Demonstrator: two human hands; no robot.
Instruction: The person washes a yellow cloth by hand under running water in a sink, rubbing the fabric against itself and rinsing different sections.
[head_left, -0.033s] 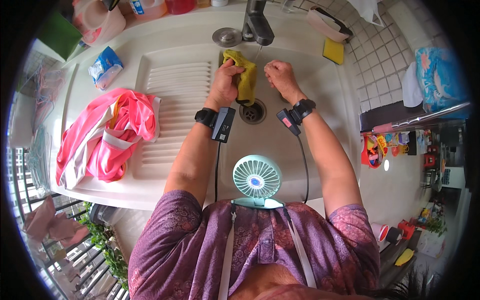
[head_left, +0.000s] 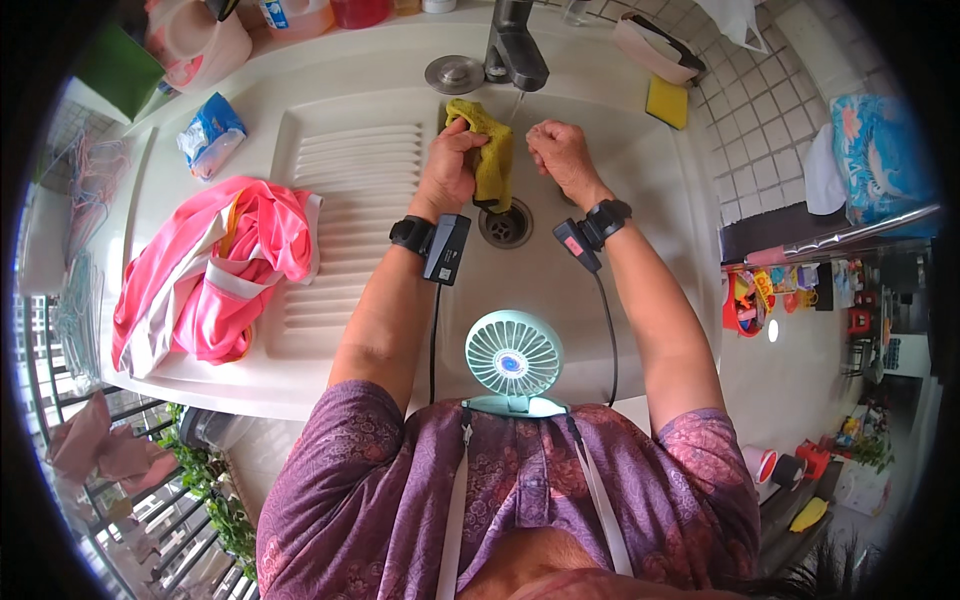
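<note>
My left hand is shut on a yellow-green cloth, holding it up in the white sink just below the dark tap. The cloth hangs down toward the round drain. A thin stream of water runs from the tap between my two hands. My right hand is right of the cloth, close to the stream, with its fingers curled in and nothing seen in them. Both wrists carry black strapped devices with cables.
A pink and white garment lies bunched on the ribbed drainboard. A blue-white packet, a metal sink plug, a yellow sponge and a pink tub sit around the sink. A small fan hangs at my chest.
</note>
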